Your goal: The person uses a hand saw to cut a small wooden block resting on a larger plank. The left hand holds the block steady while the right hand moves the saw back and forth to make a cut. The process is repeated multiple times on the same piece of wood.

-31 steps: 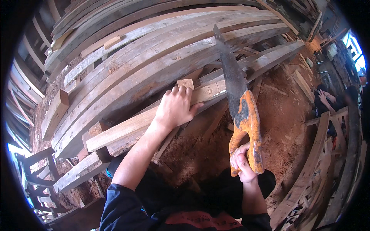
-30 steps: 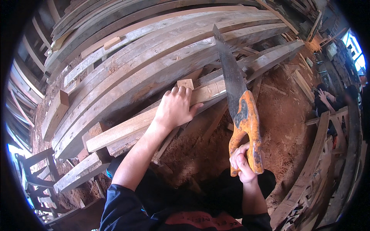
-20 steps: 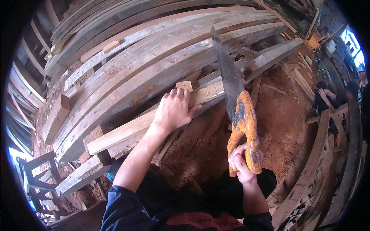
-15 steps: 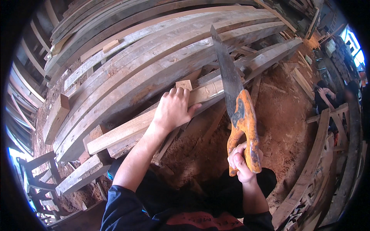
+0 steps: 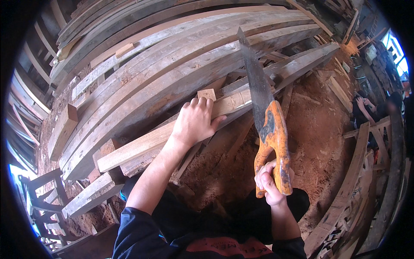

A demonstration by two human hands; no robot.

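Note:
My right hand (image 5: 274,179) is closed round the worn orange handle of a handsaw (image 5: 274,134). The saw's grey blade points up and slightly left, passing by the right end of a pale squared length of timber (image 5: 144,144); I cannot tell whether it touches the wood. My left hand (image 5: 194,121) presses on that timber, fingers curled over its far edge and thumb along the near side. Several cuts or marks cross the timber's top near its right end. Just beyond my left knuckles a small wood block (image 5: 207,94) sticks up.
Long beams (image 5: 172,82) lie side by side across the far side. Reddish sawdust-covered ground (image 5: 317,134) spreads to the right, with a curved wooden rack (image 5: 340,203) at the right edge. Another person's arm (image 5: 366,108) shows far right. A dark wooden frame (image 5: 45,194) stands at left.
The saw's blade tip has swung very slightly to the right. My left hand and the timber stay in place.

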